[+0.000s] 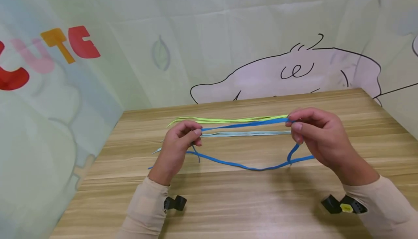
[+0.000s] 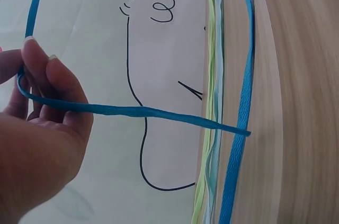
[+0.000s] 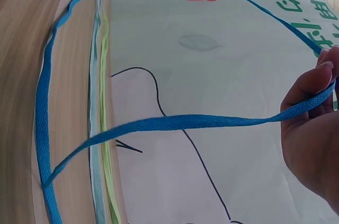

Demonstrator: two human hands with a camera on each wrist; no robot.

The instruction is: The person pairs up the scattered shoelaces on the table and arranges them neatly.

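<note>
A flat blue shoelace [image 1: 245, 124] is stretched between my two hands above the table. My left hand [image 1: 177, 142] pinches it between thumb and fingers, and a loose end [image 2: 143, 112] hangs from that grip toward the tabletop. At the other side my right hand [image 1: 321, 133] pinches the lace, and its tail [image 3: 185, 122] drops from the fingers. Below, another stretch of blue lace [image 1: 241, 165] lies across the table in a shallow curve; the hanging ends overlap it in both wrist views.
Behind the held lace lie light blue laces [image 1: 245, 134] and, farther back, yellow-green laces [image 1: 225, 121], both running left to right. The wooden table [image 1: 235, 199] meets a printed cloth backdrop [image 1: 209, 50] at its far edge.
</note>
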